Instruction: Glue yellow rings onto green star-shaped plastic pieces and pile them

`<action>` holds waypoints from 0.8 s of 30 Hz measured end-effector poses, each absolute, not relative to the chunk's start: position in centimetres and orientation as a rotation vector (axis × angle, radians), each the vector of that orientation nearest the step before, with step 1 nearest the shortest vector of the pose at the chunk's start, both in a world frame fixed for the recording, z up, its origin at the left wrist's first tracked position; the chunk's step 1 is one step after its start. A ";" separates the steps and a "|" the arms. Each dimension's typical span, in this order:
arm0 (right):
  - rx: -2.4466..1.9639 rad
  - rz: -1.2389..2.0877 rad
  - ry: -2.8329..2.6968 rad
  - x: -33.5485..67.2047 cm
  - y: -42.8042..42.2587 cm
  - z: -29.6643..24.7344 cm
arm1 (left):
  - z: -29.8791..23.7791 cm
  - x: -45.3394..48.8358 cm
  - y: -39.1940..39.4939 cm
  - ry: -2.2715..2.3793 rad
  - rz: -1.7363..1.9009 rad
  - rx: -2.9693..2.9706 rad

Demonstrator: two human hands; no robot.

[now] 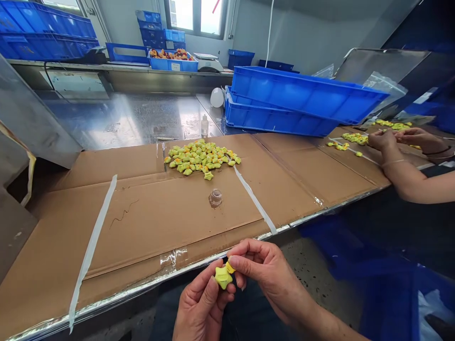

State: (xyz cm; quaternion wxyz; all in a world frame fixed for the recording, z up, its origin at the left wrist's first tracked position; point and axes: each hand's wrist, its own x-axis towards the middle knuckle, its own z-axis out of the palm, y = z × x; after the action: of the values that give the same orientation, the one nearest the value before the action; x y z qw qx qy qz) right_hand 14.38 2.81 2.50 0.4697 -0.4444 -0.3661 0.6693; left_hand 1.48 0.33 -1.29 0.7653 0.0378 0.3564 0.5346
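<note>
My left hand [206,300] pinches a small yellow-green star-shaped piece [223,278] between thumb and fingers, just off the table's front edge. My right hand [258,265] grips a small darker yellow piece [230,267] at the star's upper right side; the two pieces touch. I cannot tell whether they are joined. Beyond my hands, a small clear cup [215,198] stands on the cardboard. Farther back lies a pile of similar yellow-green stars [199,156], some with orange bits showing.
Cardboard [152,213] with white tape strips covers the table. A clear bottle [204,126] stands behind the pile. Stacked blue crates [284,113] sit at the back right. At right, a co-worker's hands [398,139] are over more yellow pieces [355,138].
</note>
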 end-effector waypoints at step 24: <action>-1.076 1.648 -0.948 14.3 2.9 2.5 | -1.0 1.2 0.4 0.776 1.182 0.183</action>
State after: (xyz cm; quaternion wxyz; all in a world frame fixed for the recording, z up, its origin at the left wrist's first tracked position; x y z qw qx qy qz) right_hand 14.27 2.91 2.52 0.4605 -0.4372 -0.3852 0.6696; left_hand 1.21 0.40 -1.04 0.7563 0.0842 0.3561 0.5423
